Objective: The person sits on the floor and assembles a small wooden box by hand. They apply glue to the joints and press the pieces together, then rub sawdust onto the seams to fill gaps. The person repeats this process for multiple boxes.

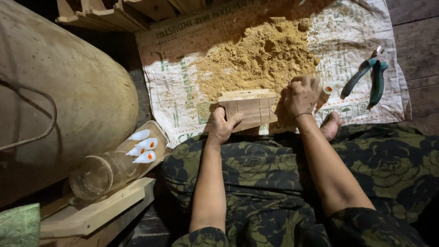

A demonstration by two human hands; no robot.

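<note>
The left hand (222,126) is clamped on the left end of a small wooden box (249,110), thumb on its face; the box stands on a woven plastic sack (176,87) spread on the floor, just before a heap of sawdust (260,57); the right hand (299,97) is closed in a fist against the box's right end, and whether it grips anything I cannot tell; a small white glue bottle (330,88) lies just beside it; green-handled pliers (371,77) rest further right; more bottles (143,146) lie at left near a clear jar (98,173).
</note>
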